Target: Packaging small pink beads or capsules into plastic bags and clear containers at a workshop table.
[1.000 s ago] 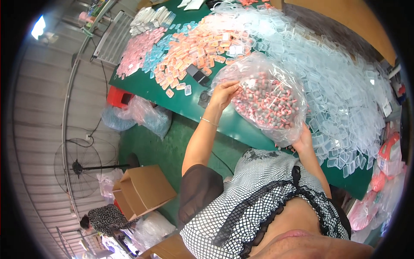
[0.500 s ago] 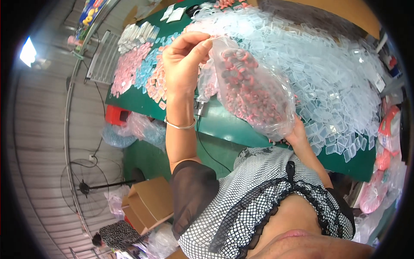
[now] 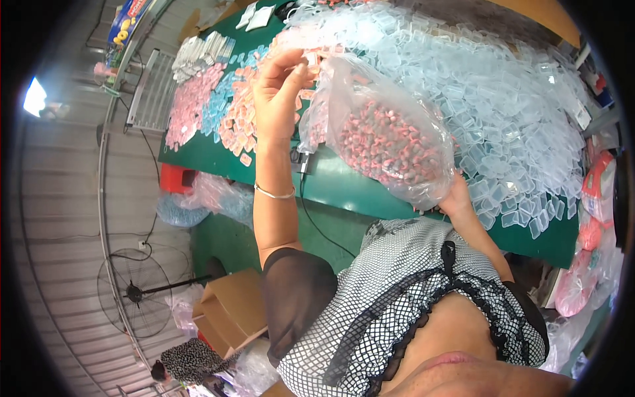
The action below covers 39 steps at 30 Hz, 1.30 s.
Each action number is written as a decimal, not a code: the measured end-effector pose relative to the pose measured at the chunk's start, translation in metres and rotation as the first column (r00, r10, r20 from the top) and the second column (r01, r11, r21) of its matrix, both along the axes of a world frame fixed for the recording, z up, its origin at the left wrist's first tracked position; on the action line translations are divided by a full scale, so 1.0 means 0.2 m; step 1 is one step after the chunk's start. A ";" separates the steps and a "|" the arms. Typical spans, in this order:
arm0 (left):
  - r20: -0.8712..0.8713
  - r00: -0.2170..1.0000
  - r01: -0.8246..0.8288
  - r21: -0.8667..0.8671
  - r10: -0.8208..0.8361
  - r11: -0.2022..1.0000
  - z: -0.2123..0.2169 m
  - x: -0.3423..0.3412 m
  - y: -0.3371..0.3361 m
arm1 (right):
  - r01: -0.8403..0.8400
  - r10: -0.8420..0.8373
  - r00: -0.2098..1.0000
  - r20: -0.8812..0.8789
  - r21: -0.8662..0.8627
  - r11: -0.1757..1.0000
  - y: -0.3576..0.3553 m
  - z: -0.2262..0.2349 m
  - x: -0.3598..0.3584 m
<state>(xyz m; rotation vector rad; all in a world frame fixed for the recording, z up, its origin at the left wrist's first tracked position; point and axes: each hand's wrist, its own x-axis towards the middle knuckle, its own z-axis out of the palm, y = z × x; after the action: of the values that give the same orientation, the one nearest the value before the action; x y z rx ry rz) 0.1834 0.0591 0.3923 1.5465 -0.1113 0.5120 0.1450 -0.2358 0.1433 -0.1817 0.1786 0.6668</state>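
My left hand (image 3: 278,92) is raised over the green table, thumb and fingers pinched at the upper left corner of a clear plastic bag (image 3: 430,116). Many small pink and grey pieces (image 3: 383,142) lie heaped in the bag's lower part; their exact kind is too small to make out. My right hand (image 3: 458,197) grips the bag's lower right end from beneath, its fingertips partly hidden behind the plastic. The bag hangs tilted between both hands, above the table's near edge.
A wide pile of clear plastic boxes (image 3: 509,139) covers the right of the green table (image 3: 331,182). Pink (image 3: 192,106), blue (image 3: 221,99) and orange pieces (image 3: 238,129) lie at left. A cable (image 3: 321,231) hangs down. Below stand a cardboard box (image 3: 231,308) and a fan (image 3: 134,292).
The pink and grey pieces have slid down from the bag's upper part into its lower part. The bag's upper part looks wider, and my left hand has shifted slightly.
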 end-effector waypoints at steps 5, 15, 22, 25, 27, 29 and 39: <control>-0.332 0.834 0.056 0.846 0.441 0.531 -0.70 -0.16 0.60 | -0.014 0.012 0.999 -0.031 -0.062 0.998 0.00 -0.08 0.02; -0.067 0.616 -0.504 0.732 0.785 0.458 -0.91 -0.05 0.54 | 0.002 -0.009 0.998 -0.057 -0.128 0.992 0.00 0.01 -0.01; 0.523 0.701 -0.712 0.551 0.485 0.436 -0.26 0.30 0.46 | 0.045 -0.054 0.998 -0.034 -0.242 0.969 0.02 0.04 0.00; 0.487 0.826 -0.559 0.641 0.284 0.526 0.01 0.35 0.35 | 0.055 -0.076 0.994 -0.075 -0.252 0.966 -0.03 -0.06 0.00; 0.525 0.842 -0.470 0.598 0.126 0.650 0.06 0.39 0.30 | 0.061 -0.094 0.988 -0.121 -0.250 0.966 -0.04 -0.09 0.00; 0.458 0.887 -0.412 0.729 0.058 0.547 -0.01 0.41 0.25 | 0.055 -0.090 0.988 -0.124 -0.262 0.964 -0.03 -0.10 0.00; 0.153 0.966 -0.221 0.071 0.208 0.973 -0.32 0.43 0.41 | -0.001 -0.002 1.000 -0.030 -0.092 0.996 -0.04 -0.13 0.02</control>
<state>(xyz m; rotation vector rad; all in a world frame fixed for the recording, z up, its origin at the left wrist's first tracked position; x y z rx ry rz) 0.2703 0.1417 0.3291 1.6149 -0.0779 0.8009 0.1493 -0.2439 0.1166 -0.2602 0.2384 0.6612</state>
